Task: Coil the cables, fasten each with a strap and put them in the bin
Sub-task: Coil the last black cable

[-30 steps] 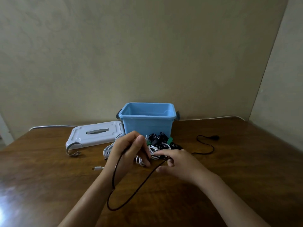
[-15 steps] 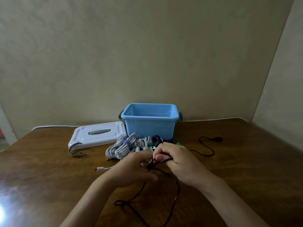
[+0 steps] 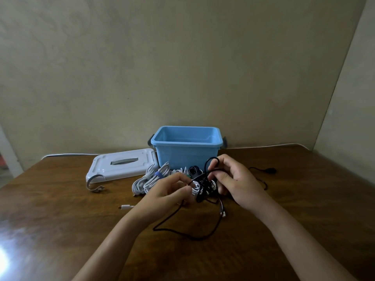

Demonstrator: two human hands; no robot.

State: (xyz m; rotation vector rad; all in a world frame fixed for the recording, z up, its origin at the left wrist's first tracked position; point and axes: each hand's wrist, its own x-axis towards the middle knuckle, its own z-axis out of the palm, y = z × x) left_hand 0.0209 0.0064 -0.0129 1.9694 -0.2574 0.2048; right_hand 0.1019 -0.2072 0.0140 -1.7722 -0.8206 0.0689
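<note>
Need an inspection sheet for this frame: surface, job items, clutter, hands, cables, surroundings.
Surface: brown wooden table, glare at the left edge.
Job's things: open blue bin at the back, nothing visible inside; strapped white cable bundles in front of it.
Clutter: white lid left of the bin.
Hands: left hand and right hand both hold the black cable, partly looped.
Cables: another black cable lies loose at the right.
Surroundings: plain beige walls.

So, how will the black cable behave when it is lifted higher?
The black cable looks thin and probably floppy: its free part sags in a loose loop onto the table. It likely weighs little, since fingertips of the right hand and left hand carry it.
</note>
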